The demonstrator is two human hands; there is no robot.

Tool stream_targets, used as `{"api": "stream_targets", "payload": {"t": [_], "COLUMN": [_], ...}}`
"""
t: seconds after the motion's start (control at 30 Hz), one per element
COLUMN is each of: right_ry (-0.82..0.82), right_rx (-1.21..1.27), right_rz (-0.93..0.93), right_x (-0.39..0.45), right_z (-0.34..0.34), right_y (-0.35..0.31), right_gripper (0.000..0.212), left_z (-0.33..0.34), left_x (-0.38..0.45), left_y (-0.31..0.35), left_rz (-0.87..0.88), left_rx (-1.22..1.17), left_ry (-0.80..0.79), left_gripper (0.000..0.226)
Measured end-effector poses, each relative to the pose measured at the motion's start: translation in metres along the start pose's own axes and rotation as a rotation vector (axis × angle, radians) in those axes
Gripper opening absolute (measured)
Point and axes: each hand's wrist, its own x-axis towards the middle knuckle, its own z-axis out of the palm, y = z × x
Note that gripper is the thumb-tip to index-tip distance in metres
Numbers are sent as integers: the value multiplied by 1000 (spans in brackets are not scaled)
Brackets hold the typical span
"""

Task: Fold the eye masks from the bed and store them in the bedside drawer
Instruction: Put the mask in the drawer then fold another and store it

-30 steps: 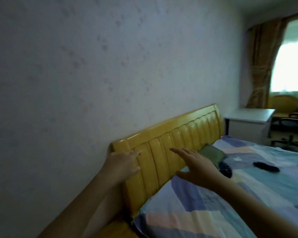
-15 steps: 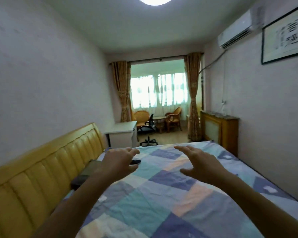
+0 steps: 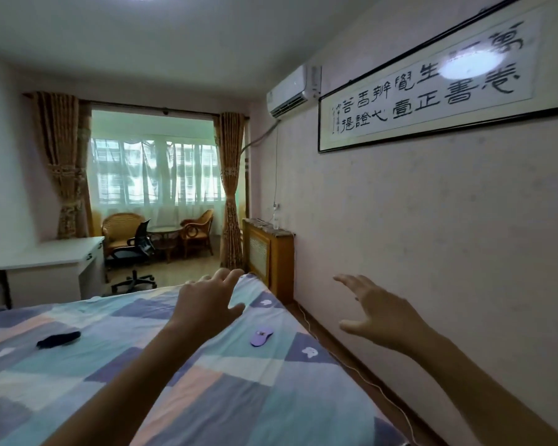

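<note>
Now I've swung rightward: purple eye mask (image 3: 261, 337) appears under my empty, spread left hand (image 3: 207, 304); right hand (image 3: 380, 312) also spread, empty.

I see a bed (image 3: 207, 397) sheet in patchwork blue, teal, peach and white blocks; a black eye mask (image 3: 58, 338) left of my left grip (image 3: 207, 304), a lilac one (image 3: 261, 337) just beside it; golden-brown patterned curtains (image 3: 66, 162) beyond
</note>
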Motion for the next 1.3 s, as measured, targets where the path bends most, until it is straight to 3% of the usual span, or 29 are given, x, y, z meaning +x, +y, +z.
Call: {"api": "stream_targets", "payload": {"t": [0.23, 0.47, 0.6, 0.87, 1.03, 1.3], "right_ry": [61, 17, 6, -49, -104, -154], "right_rx": [62, 48, 157, 242, 197, 208], "right_rz": [67, 121, 172, 57, -99, -406], "right_x": [63, 125, 154, 241, 323, 473], "right_z": [-1, 5, -1, 9, 19, 82], "right_y": [128, 263, 357, 529, 591, 616], "right_gripper": [76, 74, 73, 72, 71, 74], "left_z": [73, 158, 199, 267, 289, 353], "left_x": [101, 225, 296, 405, 451, 510], "left_y": [101, 179, 247, 369, 388, 350], "left_rz": [9, -18, -3, -88, -179, -327], "left_rx": [-138, -199, -229, -213, -133, 41], "left_ry": [23, -46, -76, -123, -135, -193], "left_gripper": [62, 63, 64, 66, 64, 62]}}
